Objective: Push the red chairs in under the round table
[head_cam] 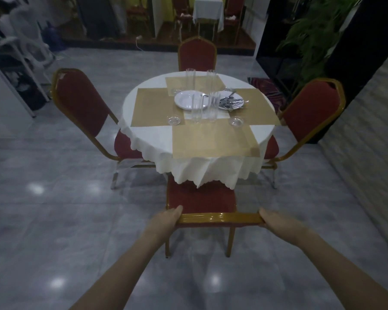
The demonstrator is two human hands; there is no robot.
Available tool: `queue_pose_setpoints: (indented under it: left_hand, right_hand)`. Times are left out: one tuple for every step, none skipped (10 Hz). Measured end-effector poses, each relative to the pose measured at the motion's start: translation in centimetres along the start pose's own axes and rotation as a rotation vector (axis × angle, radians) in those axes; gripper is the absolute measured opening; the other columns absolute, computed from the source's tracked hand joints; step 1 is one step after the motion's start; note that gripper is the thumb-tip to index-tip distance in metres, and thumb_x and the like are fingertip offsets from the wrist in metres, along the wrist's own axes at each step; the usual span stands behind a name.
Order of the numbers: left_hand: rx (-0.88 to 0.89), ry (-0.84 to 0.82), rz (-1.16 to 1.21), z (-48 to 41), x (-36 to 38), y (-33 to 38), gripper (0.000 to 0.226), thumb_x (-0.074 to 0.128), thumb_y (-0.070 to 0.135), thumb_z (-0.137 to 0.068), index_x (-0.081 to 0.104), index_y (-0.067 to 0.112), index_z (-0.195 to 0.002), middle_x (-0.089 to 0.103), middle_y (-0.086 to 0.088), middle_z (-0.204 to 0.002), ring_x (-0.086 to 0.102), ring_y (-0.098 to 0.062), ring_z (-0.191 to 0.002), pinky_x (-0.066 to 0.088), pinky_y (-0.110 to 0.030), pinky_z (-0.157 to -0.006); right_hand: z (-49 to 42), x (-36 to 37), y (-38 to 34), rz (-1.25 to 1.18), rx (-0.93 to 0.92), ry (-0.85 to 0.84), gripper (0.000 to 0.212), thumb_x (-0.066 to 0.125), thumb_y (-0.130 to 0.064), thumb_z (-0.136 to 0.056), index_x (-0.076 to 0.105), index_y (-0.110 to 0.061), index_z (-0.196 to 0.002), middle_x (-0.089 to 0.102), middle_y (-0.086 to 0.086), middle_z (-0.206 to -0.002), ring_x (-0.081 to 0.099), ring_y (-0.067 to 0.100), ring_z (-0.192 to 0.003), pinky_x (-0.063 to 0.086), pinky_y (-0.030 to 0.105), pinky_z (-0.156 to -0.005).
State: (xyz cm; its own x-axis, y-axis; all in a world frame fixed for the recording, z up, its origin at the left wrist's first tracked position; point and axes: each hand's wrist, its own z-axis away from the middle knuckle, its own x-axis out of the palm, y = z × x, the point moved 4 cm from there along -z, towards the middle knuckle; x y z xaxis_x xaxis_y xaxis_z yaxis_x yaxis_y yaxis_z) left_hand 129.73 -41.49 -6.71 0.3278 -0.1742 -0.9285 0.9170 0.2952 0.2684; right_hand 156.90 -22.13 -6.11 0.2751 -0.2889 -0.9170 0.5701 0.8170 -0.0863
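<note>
Grey glossy floor tiles (pixel 54 198) spread across a dim dining room, with a round worktop (pixel 152 135) at the centre under a white scalloped cloth (pixel 188 171). Four tan placemats (pixel 211 139) lie on it around a white plate (pixel 186 99), a second plate carrying cutlery (pixel 231 102), and several clear tall glasses (pixel 196 108).

Four red chairs with gold frames ring the worktop. The nearest chair (pixel 199 198) faces it, its seat partly beneath the hanging cloth and its gold top rail closest to the camera. The left hand (pixel 166 220) is closed around the left end of that rail, fingers curled over the corner; the right hand (pixel 271 219) is clamped on the right end in the same way. Both forearms reach straight forward from the bottom of the view, so the chair sits directly ahead between them.

The left chair (pixel 81 104) and the right chair (pixel 309 110) stand angled at the sides, seats tucked partly under the cloth. The far chair (pixel 197 54) stands upright behind the worktop, its back just beside the far edge. A green plant (pixel 311 34) stands at the upper right.
</note>
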Motion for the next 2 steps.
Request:
queue_pose_setpoints:
  left_hand:
    - [0.013, -0.042, 0.030, 0.3, 0.1, 0.5, 0.040, 0.053, 0.019, -0.093, 0.039, 0.008, -0.129, 0.063, -0.014, -0.113, 0.062, -0.031, -0.102, 0.050, -0.041, -0.085]
    - [-0.023, -0.253, 0.096, -0.2, -1.5, -0.4, 0.040, 0.056, 0.015, -0.091, 0.041, 0.011, -0.128, 0.059, -0.012, -0.125, 0.058, -0.027, -0.109, 0.047, -0.036, -0.089]
  right_hand:
    - [0.1, 0.2, -0.5, 0.067, -0.026, -0.010, 0.023, 0.039, -0.042, -0.098, 0.041, -0.019, -0.102, 0.056, 0.000, -0.096, 0.060, 0.018, -0.085, 0.045, 0.032, -0.071]
    - [-1.0, -2.0, 0.2, 0.147, -0.039, -0.199, 0.037, 0.051, -0.038, -0.093, 0.044, -0.013, -0.119, 0.057, 0.004, -0.108, 0.058, 0.023, -0.102, 0.043, 0.029, -0.079]
